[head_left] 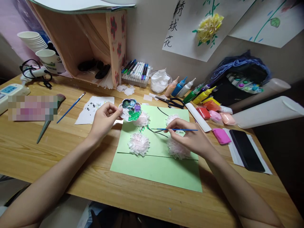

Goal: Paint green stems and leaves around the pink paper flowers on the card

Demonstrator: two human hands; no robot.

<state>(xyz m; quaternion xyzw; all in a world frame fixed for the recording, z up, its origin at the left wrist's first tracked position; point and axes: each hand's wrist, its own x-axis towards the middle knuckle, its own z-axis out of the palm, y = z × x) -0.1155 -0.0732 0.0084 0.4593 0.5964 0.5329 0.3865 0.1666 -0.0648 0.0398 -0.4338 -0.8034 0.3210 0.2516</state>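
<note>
My left hand [104,118] is closed on the rim of a small flower-shaped paint palette [131,109] with green, blue and purple paint, held just above the top left of a light green paper sheet [156,171]. My right hand [190,137] pinches a thin blue paintbrush [180,129] lying level, its tip pointing left over dark painted stems. Several pale pink tissue flowers are stuck on the sheet, one [139,144] at the left and another [177,150] under my right hand.
Black scissors [172,102], paint bottles [187,90], a box of markers [136,71] and coloured clay packs [215,115] line the back. A black phone [246,150] lies at right. A second blue brush [71,107] and stained paper [91,109] lie left. Paper cups [35,42] stand far left.
</note>
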